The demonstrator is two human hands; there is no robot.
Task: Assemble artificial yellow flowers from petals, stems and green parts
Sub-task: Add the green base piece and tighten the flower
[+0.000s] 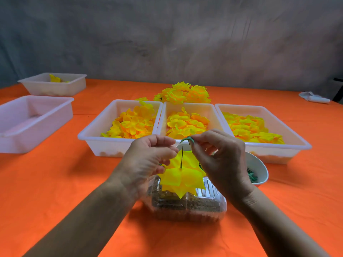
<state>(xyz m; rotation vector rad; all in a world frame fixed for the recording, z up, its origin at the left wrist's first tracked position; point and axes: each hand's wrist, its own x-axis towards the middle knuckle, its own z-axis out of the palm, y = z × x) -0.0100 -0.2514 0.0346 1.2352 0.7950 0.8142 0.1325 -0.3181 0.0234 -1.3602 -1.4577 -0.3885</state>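
Step in hand, by my read: seat the green calyx on the stem, behind the petal stack.

Left hand (150,156), left of the stem (181,157): fingers curled, grip closed on the edge of the yellow flower head (182,175), held back-side up so the stem points up. Forearm comes in low from the near-left. Keep this hand still and the stem vertical.

The flower head hangs over the clear plastic container (185,204) on the orange surface (55,182).

Right hand (219,156), right of the stem: thumb and forefinger pinch the green calyx (187,139), just above the stem tip, apart from it. Other fingers loosely curled, wrist bent down.

To do it well: line up the calyx's centre hole with the tip, push straight down, stop flush on the petals. Off-axis could bend the stem. Hole itself too small to make out.

Spare green parts sit in the white bowl (259,169), right of the stem.
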